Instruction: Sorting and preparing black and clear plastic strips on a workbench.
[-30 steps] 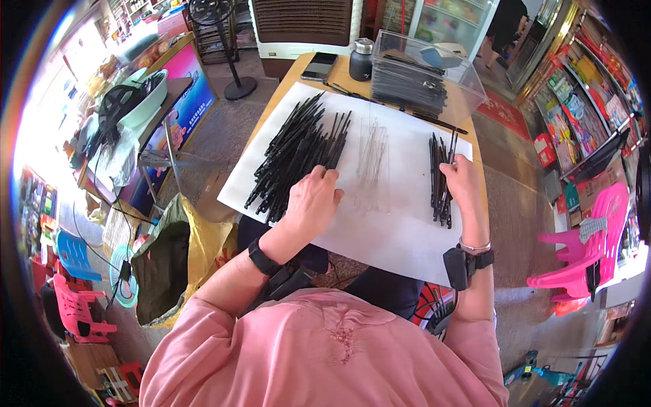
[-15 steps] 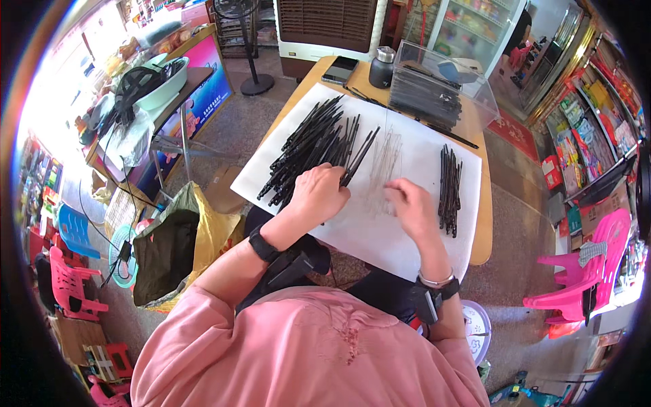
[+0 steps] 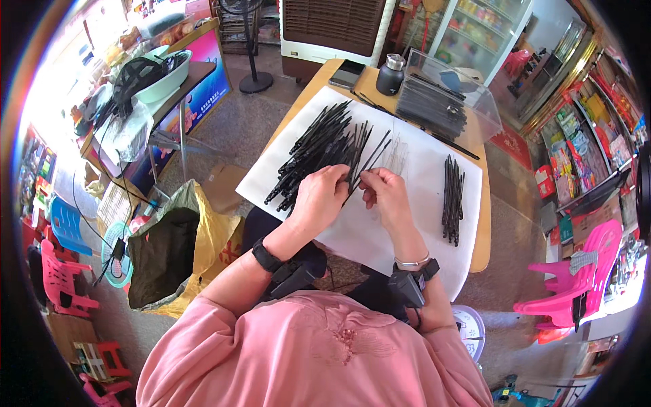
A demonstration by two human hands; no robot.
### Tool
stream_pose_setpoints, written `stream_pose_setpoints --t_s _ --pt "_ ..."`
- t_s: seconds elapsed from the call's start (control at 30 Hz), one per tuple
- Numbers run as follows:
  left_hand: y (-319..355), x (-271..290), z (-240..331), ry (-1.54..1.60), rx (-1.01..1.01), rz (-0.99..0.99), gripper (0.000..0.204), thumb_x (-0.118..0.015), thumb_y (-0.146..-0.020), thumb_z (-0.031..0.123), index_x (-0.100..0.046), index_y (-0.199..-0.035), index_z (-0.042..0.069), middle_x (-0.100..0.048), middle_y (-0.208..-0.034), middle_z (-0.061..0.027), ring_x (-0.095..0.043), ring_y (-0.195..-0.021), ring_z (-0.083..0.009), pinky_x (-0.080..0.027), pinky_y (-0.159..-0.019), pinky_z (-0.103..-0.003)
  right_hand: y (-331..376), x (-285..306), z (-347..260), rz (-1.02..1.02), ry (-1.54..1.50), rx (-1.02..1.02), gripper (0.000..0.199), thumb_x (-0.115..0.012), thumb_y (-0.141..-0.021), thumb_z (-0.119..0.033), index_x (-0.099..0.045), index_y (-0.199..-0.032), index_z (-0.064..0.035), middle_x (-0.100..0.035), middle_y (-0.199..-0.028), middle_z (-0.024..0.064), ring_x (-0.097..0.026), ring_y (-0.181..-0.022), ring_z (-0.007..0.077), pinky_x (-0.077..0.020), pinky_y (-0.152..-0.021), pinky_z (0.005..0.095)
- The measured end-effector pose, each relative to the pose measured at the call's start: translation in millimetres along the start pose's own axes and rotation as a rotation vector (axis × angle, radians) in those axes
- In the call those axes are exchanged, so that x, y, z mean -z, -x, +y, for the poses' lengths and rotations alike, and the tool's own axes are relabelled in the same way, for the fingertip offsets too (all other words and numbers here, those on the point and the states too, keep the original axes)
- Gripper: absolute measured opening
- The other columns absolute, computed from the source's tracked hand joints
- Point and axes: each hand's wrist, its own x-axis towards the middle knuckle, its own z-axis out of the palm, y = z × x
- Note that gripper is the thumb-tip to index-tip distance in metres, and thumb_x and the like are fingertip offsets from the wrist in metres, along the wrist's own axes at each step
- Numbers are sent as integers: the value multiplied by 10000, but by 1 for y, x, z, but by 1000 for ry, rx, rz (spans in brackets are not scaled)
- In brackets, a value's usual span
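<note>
My left hand (image 3: 317,198) is closed, with thin black sticks (image 3: 369,161) rising at a slant from its fingertips. Close beside it, my right hand (image 3: 384,195) pinches near the lower ends of those sticks; what lies between its fingers is too fine to make out. A large heap of similar black sticks (image 3: 313,144) lies left of my hands on a white sheet (image 3: 420,261). Thin, pale wire-like strands (image 3: 399,159) lie just beyond my right hand. Farther right, a small, neat row of black sticks (image 3: 452,203) rests apart from the heap.
The sheet covers much of a wooden table (image 3: 480,247). At its far side are a phone (image 3: 347,73), a dark bottle (image 3: 390,76) and a clear box (image 3: 437,102) of black sticks. An open yellow sack (image 3: 203,251) stands left, a pink chair (image 3: 576,275) right.
My right hand has moved left, away from above the pale strands, and has come up to my left hand. The head view has shifted slightly.
</note>
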Motion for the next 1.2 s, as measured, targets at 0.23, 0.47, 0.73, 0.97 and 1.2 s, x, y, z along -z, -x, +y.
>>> stream_pose_setpoints --t_s 0.23,0.47,0.73,0.97,1.2 --pt "-5 12 -2 536 306 20 249 -563 -886 9 -554 -1124 -62 -615 -890 -56 -596 -692 -104 -486 -605 -230 -8 -2 6 178 403 155 248 -635 -859 -215 -600 -910 25 -625 -731 43 -522 -533 96 -410 -473 251" --pt "-9 14 5 873 386 138 245 -589 -856 -1 -581 -1097 -42 -618 -889 -37 -563 -759 -81 -458 -663 -203 33 -25 -31 -302 287 15 260 -656 -834 -219 -627 -967 3 -605 -684 42 -534 -588 98 -412 -522 256" --pt "-2 7 23 523 229 92 241 -604 -864 49 -588 -1098 -7 -606 -912 -32 -565 -854 -114 -445 -801 -233 31 -7 -24 -138 275 70 174 -620 -846 -175 -620 -869 -2 -550 -648 -2 -475 -545 66 -359 -480 222" --pt "7 14 25 362 339 -343 299 -645 -848 97 -571 -1094 -55 -644 -892 -146 -643 -725 -167 -507 -625 -279 31 1 -21 -131 271 190 163 -593 -878 -184 -615 -879 -22 -501 -613 -39 -433 -542 33 -333 -478 199" --pt "8 15 4 711 421 -321 311 -559 -892 31 -501 -1173 -89 -639 -913 -110 -640 -762 -162 -541 -657 -278 38 -4 -30 -220 103 27 207 -609 -873 -206 -619 -927 -7 -627 -730 46 -526 -578 70 -407 -511 241"
